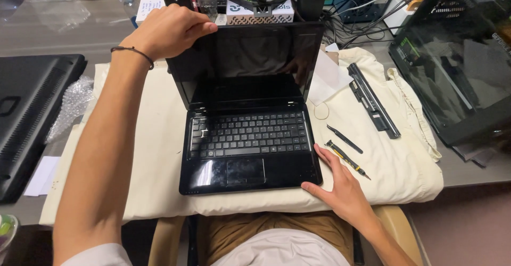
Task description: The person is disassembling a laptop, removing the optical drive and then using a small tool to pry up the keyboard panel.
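Head view, sole camera. I record a black laptop (pixel 250 138) lying open on a cream cloth (pixel 149 154) spread over the desk, directly in front of the seated person. Its lid (pixel 250 58) stands nearly upright, the screen dark.

The left hand (pixel 169 32) is at the lid's top left corner, fingers curled over the edge and thumb behind, grasping it. The right hand (pixel 340 189) lies flat on the cloth with fingers spread, its thumb side touching the laptop's front right corner. It grips nothing.

Just beside the right hand lie a yellow-and-black screwdriver (pixel 347 159) and a slim black tool (pixel 345 139), both untouched. Further right on the cloth rests a long black battery bar (pixel 372 104), well apart from the laptop. A white paper sheet (pixel 327 77) lies by the lid's right edge. A black panel (pixel 32 111) and bubble wrap (pixel 72 106) sit to the left, and an open computer case (pixel 458 64) to the right.

My judgement: the step in hand is setting the lid's angle, with the right hand bracing the base against sliding. Any further swing of the lid calls for even pressure at the corner so the panel does not twist, and a steady brace below. I cannot tell which way the lid is being worked.
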